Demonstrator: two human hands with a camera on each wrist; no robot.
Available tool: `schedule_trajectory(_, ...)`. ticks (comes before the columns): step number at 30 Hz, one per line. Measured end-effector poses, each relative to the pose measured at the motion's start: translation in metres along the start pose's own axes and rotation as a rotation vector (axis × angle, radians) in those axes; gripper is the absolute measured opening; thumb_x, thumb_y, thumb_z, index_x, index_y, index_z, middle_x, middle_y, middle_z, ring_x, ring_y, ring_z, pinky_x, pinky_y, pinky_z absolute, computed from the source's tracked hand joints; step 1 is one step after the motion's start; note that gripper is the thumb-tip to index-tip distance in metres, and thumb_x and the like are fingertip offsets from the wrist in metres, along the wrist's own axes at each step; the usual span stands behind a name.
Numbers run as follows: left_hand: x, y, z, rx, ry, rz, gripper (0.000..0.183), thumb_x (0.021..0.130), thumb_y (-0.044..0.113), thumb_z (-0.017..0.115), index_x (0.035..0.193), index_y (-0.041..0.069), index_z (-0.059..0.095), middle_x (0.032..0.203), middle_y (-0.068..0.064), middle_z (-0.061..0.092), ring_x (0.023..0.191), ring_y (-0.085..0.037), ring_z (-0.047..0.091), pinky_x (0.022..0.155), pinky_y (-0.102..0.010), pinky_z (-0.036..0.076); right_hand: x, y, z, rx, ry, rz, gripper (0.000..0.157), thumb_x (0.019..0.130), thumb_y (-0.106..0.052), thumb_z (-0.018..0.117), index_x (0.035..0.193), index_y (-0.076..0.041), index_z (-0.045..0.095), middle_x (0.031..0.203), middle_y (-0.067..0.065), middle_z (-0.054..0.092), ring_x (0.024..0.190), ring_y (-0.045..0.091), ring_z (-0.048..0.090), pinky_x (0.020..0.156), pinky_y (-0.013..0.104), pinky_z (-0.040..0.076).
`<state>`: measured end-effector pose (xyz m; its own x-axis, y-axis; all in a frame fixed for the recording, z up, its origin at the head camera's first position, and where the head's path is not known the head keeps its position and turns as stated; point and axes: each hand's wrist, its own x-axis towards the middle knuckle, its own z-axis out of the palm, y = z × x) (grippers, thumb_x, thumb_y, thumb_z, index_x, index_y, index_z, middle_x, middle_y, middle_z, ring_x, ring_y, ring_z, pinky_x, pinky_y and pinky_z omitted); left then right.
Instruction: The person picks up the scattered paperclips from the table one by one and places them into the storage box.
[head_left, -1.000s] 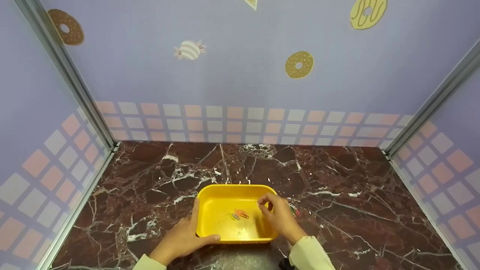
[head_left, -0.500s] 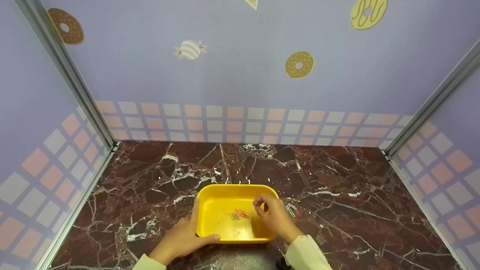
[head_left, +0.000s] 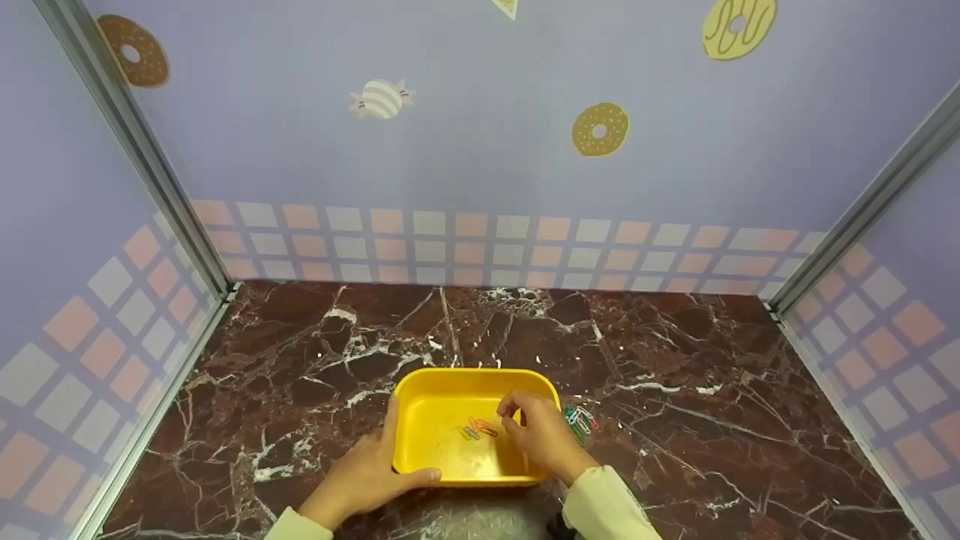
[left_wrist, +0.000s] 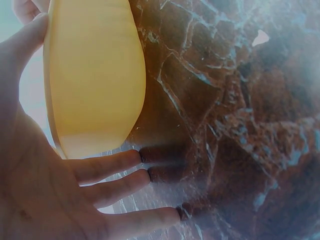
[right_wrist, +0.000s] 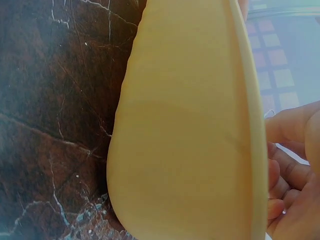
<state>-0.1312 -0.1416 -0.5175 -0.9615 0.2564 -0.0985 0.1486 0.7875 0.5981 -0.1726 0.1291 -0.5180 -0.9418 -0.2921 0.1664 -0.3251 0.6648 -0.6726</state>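
Observation:
In the head view a yellow plastic tray (head_left: 450, 469) stands on the marble-patterned table, with several coloured paper clips (head_left: 478, 429) lying on its floor. My left hand (head_left: 367, 465) lies around the tray's near-left corner, thumb on the front rim, forefinger along the left side. The left wrist view has three straight fingers (left_wrist: 115, 192) spread beside the tray wall. Over the tray's right part, my right hand (head_left: 544, 435) keeps thumb and forefinger together. A thin pale wire loop, apparently a paper clip (right_wrist: 270, 113), shows at those fingertips in the right wrist view, mostly hidden by the rim.
More paper clips (head_left: 579, 421), green, white and pink-red among them, lie in a loose group just right of the tray. A dark object (head_left: 559, 527) shows beside the right sleeve. Patterned lilac walls (head_left: 480, 172) enclose the table at the back and sides.
My right hand has moved a little left and inward over the tray, uncovering more of the clip group on the right. My left hand and the clips in the tray look the same.

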Motion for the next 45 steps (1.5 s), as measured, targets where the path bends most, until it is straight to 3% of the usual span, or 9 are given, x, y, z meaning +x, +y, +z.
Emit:
schedule_trajectory(10, -0.001, 0.001, 0.0, -0.002, 0.0, -0.025, 0.128, 0.068, 0.072, 0.071, 0.157, 0.013, 0.001, 0.133, -0.029, 0.054, 0.113, -0.042, 0.058, 0.092, -0.059, 0.048, 0.003, 0.001, 0.007, -0.01, -0.032, -0.026, 0.009, 0.085, -0.001, 0.067, 0.084, -0.01, 0.065, 0.079, -0.003, 0.064, 0.065, 0.005, 0.045, 0.06, 0.018, 0.041)
schedule_trajectory(19, -0.002, 0.002, -0.001, -0.009, -0.012, -0.018, 0.127, 0.069, 0.069, 0.072, 0.156, 0.009, 0.002, 0.13, -0.029, 0.056, 0.111, -0.039, 0.059, 0.092, -0.057, 0.048, 0.006, 0.0, 0.014, -0.029, -0.048, -0.043, 0.009, 0.084, -0.005, 0.071, 0.079, -0.011, 0.066, 0.074, -0.003, 0.064, 0.061, 0.003, 0.04, 0.057, 0.017, 0.038)
schedule_trajectory(33, -0.001, 0.002, -0.001, -0.002, -0.008, -0.025, 0.127, 0.069, 0.07, 0.072, 0.157, 0.01, 0.002, 0.13, -0.028, 0.056, 0.111, -0.039, 0.059, 0.094, -0.057, 0.048, 0.007, -0.001, 0.02, -0.124, -0.057, -0.008, 0.01, 0.08, -0.004, 0.069, 0.078, -0.013, 0.067, 0.071, -0.004, 0.061, 0.067, 0.006, 0.047, 0.061, 0.019, 0.04)
schedule_trajectory(40, -0.002, 0.003, -0.001, -0.007, -0.011, -0.03, 0.128, 0.069, 0.069, 0.072, 0.156, 0.009, 0.001, 0.137, -0.03, 0.05, 0.116, -0.043, 0.056, 0.094, -0.059, 0.047, 0.008, -0.001, 0.022, -0.117, -0.083, 0.004, 0.01, 0.081, -0.002, 0.069, 0.081, -0.011, 0.068, 0.074, -0.003, 0.063, 0.066, 0.006, 0.047, 0.061, 0.02, 0.04)
schedule_trajectory(45, -0.002, 0.002, -0.001, -0.004, -0.009, -0.025, 0.128, 0.069, 0.07, 0.071, 0.156, 0.01, 0.001, 0.133, -0.029, 0.054, 0.113, -0.041, 0.058, 0.092, -0.059, 0.048, 0.008, -0.002, 0.023, -0.106, -0.088, -0.001, 0.008, 0.083, -0.004, 0.069, 0.081, -0.012, 0.07, 0.077, -0.004, 0.067, 0.067, 0.005, 0.048, 0.063, 0.02, 0.043)
